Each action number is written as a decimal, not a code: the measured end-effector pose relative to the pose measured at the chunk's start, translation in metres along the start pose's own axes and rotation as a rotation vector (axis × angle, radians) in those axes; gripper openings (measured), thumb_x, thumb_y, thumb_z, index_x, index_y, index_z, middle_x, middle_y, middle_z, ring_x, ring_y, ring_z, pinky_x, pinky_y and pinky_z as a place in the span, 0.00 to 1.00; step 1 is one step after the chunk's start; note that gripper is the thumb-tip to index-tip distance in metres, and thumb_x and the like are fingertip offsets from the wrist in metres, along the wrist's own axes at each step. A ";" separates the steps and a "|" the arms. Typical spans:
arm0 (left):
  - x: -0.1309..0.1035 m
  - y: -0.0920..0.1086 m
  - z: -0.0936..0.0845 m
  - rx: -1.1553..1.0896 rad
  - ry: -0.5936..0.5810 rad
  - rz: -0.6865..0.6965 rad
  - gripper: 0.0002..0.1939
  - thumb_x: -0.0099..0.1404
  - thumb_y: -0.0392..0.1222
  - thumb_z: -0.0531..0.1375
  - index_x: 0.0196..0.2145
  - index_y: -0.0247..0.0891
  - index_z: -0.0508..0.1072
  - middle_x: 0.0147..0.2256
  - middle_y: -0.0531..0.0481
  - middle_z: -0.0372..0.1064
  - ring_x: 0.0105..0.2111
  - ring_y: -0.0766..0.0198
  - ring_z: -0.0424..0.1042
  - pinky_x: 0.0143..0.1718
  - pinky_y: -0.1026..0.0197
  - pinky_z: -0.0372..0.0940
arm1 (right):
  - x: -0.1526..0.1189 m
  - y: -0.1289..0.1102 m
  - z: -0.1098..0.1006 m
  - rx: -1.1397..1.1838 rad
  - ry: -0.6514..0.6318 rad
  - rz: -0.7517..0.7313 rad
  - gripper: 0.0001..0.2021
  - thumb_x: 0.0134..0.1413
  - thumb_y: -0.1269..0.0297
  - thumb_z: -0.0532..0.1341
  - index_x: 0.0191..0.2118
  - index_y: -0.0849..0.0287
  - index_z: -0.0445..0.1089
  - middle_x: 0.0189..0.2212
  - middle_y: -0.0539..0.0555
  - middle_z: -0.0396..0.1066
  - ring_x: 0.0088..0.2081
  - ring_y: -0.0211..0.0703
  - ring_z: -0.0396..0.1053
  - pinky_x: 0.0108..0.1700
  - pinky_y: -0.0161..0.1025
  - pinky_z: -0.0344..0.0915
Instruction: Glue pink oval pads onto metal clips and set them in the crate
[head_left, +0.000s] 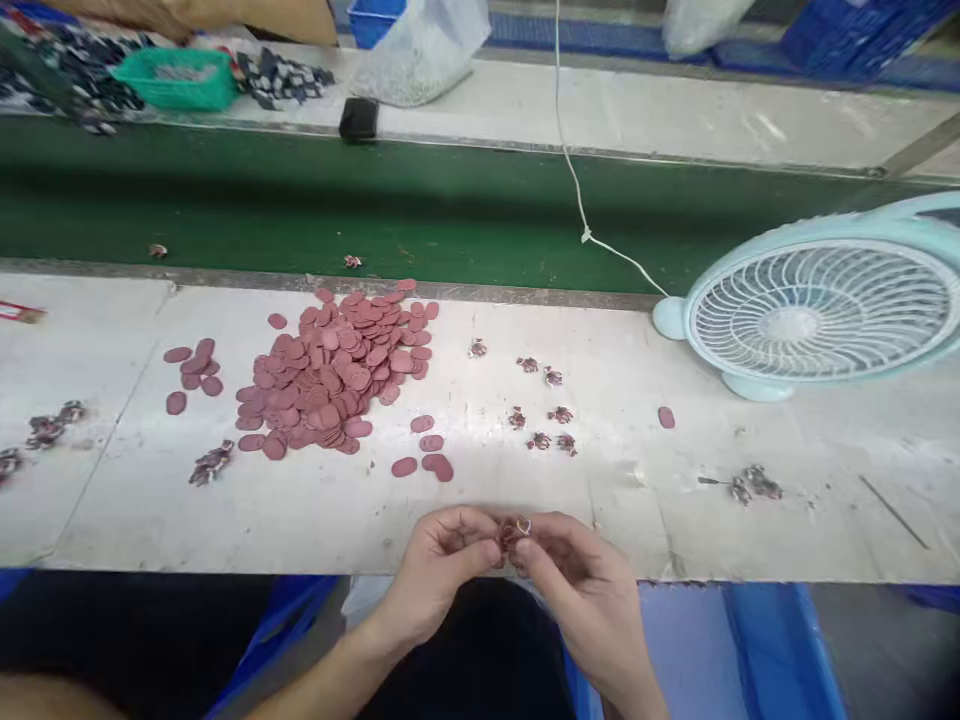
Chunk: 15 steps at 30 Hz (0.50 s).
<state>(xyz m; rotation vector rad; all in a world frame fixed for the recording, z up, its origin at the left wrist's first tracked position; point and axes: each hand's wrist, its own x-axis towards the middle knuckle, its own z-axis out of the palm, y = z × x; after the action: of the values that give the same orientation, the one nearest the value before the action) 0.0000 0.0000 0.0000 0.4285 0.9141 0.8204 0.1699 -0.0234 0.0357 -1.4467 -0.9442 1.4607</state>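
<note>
My left hand (442, 565) and my right hand (581, 580) meet over the front edge of the white table. Between their pinched fingertips is a small reddish-brown piece with shiny metal parts (514, 532); its exact kind is too small to make out. Ahead and to the left lies a heap of flat oval reddish pieces (330, 375). Several loose ovals (431, 443) lie nearer to my left hand. Beyond my right hand, several small figure-like metal-and-red pieces (559, 414) are scattered. A darker cluster of such pieces (212, 464) sits left of the heap.
A pale blue fan (825, 310) stands at the right, its white cord (577, 190) running up. A thin dark rod (892, 510) and more small pieces (756, 484) lie at right. Past the green belt (450, 200), a shelf bears a green basket (178, 82) and a plastic bag (427, 55).
</note>
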 end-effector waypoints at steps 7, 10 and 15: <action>-0.001 -0.004 0.006 0.001 -0.008 0.050 0.07 0.57 0.40 0.74 0.26 0.37 0.81 0.28 0.50 0.80 0.30 0.66 0.75 0.36 0.64 0.69 | 0.000 -0.002 -0.004 -0.043 -0.029 -0.095 0.06 0.63 0.64 0.66 0.45 0.51 0.78 0.41 0.53 0.80 0.40 0.42 0.78 0.43 0.38 0.77; -0.003 -0.004 0.008 0.007 -0.026 0.074 0.07 0.57 0.41 0.73 0.25 0.37 0.82 0.29 0.49 0.81 0.31 0.65 0.75 0.37 0.63 0.69 | 0.002 -0.003 -0.007 -0.066 -0.053 -0.147 0.07 0.63 0.66 0.66 0.45 0.50 0.78 0.41 0.52 0.79 0.40 0.42 0.78 0.42 0.38 0.78; -0.004 -0.004 0.010 0.026 -0.021 0.072 0.08 0.59 0.42 0.72 0.26 0.36 0.82 0.27 0.48 0.80 0.30 0.65 0.75 0.37 0.63 0.69 | 0.002 -0.005 -0.011 -0.123 -0.066 -0.174 0.08 0.63 0.67 0.66 0.46 0.49 0.78 0.40 0.51 0.78 0.38 0.42 0.78 0.42 0.40 0.79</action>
<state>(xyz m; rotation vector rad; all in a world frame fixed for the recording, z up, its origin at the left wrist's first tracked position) 0.0081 -0.0055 0.0054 0.4938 0.8945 0.8691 0.1809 -0.0203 0.0394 -1.3727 -1.1887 1.3493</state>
